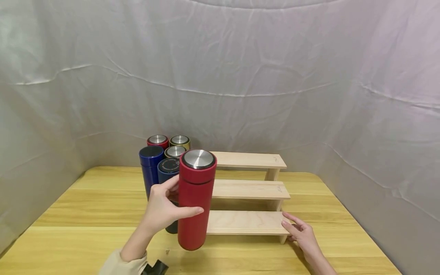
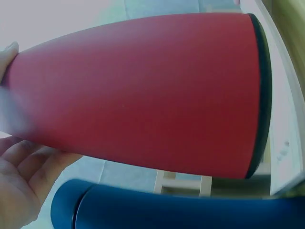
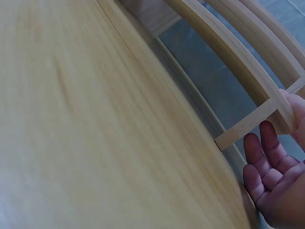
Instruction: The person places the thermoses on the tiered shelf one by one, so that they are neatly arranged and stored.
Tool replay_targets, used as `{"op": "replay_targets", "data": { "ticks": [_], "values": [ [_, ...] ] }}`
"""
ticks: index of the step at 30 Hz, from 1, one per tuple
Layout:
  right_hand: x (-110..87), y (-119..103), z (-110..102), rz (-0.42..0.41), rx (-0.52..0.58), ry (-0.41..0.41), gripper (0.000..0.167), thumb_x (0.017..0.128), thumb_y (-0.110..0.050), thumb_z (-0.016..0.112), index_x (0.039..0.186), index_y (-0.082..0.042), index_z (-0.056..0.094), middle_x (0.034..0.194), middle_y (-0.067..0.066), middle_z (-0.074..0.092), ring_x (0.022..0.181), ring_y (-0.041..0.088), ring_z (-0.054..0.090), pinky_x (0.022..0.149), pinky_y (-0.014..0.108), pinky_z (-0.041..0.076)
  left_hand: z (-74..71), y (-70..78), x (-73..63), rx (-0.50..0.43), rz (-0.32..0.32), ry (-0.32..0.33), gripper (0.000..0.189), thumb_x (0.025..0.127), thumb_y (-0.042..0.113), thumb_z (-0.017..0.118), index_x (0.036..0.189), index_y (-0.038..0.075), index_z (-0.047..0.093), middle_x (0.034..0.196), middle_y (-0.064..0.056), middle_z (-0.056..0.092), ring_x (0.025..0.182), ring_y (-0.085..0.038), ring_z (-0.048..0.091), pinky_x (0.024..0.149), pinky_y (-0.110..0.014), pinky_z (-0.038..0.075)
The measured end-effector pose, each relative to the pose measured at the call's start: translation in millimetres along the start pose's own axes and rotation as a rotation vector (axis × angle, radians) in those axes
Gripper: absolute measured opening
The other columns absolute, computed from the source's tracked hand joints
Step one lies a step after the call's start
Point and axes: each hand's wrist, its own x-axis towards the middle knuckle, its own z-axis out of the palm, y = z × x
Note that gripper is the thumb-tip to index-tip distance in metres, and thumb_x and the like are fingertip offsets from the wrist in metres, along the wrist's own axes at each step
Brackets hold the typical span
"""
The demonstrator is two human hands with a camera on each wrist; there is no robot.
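Note:
My left hand (image 1: 161, 208) grips a red thermos flask (image 1: 195, 214) with a steel-topped lid, thumb across its front. The flask is raised nearly upright in front of the left part of a three-step wooden display stand (image 1: 247, 222). In the left wrist view the red flask (image 2: 143, 95) fills the middle, and a blue flask (image 2: 167, 207) lies below it in the picture. At the stand's front right corner, my right hand (image 1: 304, 236) pinches the end of the lowest step. The right wrist view shows the fingers (image 3: 255, 152) curled beside the step's leg (image 3: 248, 123).
Several more flasks stand upright behind my left hand: a blue one (image 1: 150, 168), a dark blue one (image 1: 165, 173), a red one (image 1: 158, 142) and a gold one (image 1: 182, 142) among them. A yellow wooden table (image 1: 86, 214) carries everything. Grey cloth (image 1: 240, 84) hangs around its back and sides.

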Motion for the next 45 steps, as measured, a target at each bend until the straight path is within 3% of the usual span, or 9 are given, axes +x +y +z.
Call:
{"op": "replay_targets", "data": {
  "ticks": [4,12,22,27,32,38,45],
  "values": [
    [0.1,-0.5,-0.1,0.004,-0.004,-0.002,0.045,0.082,-0.016,0.065,0.121,0.002,0.052,0.083,0.002,0.062,0.062,0.010,0.053,0.054,0.024,0.046,10.6,4.3,6.9,0.001,-0.018,0.002,0.056,0.058,0.007,0.083,0.109,0.005,0.059,0.085,-0.004,0.067,0.064,-0.014,0.062,0.054,-0.032,0.052],
    [1.2,0.8,-0.4,0.006,-0.011,-0.002,0.046,0.082,-0.017,0.064,0.122,0.002,0.052,0.085,0.002,0.062,0.063,0.010,0.053,0.054,0.024,0.046,28.9,26.7,23.3,-0.018,-0.042,-0.015,0.046,0.059,0.000,0.079,0.101,-0.001,0.060,0.083,-0.012,0.067,0.065,-0.014,0.063,0.053,-0.033,0.052],
    [0.3,1.2,-0.1,0.003,-0.004,-0.001,0.046,0.082,-0.016,0.064,0.122,0.003,0.051,0.083,0.004,0.062,0.059,0.011,0.053,0.053,0.023,0.045,46.8,24.8,40.1,-0.057,-0.123,-0.025,0.049,0.063,0.003,0.079,0.107,-0.001,0.059,0.089,-0.010,0.066,0.072,-0.015,0.063,0.063,-0.032,0.052],
    [0.1,0.9,0.0,0.002,-0.001,-0.004,0.046,0.082,-0.015,0.064,0.122,0.003,0.051,0.082,0.005,0.061,0.058,0.011,0.053,0.053,0.023,0.045,58.1,12.0,51.0,-0.073,-0.153,-0.023,0.049,0.064,0.010,0.080,0.109,0.006,0.059,0.091,-0.005,0.066,0.075,-0.015,0.062,0.065,-0.032,0.052],
    [0.9,1.8,-0.2,-0.013,-0.008,0.000,0.044,0.083,-0.014,0.063,0.122,0.003,0.051,0.084,0.005,0.062,0.058,0.011,0.053,0.052,0.024,0.046,71.9,-7.0,67.9,-0.088,-0.138,-0.009,0.051,0.063,0.021,0.081,0.109,0.012,0.060,0.090,0.001,0.065,0.076,-0.012,0.062,0.066,-0.030,0.051],
    [0.5,2.6,0.1,-0.031,-0.009,0.001,0.043,0.082,-0.013,0.063,0.120,0.003,0.052,0.083,0.006,0.061,0.056,0.011,0.053,0.052,0.023,0.046,84.2,-5.7,87.3,-0.126,-0.109,-0.011,0.053,0.063,0.021,0.082,0.110,0.010,0.059,0.089,-0.001,0.065,0.074,-0.012,0.063,0.066,-0.030,0.051],
    [0.9,4.2,0.1,-0.043,0.001,0.005,0.041,0.082,-0.013,0.064,0.118,0.003,0.054,0.078,0.004,0.060,0.056,0.011,0.052,0.051,0.023,0.045,92.3,-3.3,105.9,-0.106,-0.048,0.023,0.051,0.064,0.025,0.081,0.107,0.009,0.060,0.087,-0.001,0.066,0.072,-0.011,0.063,0.064,-0.028,0.051]
  ]
}}
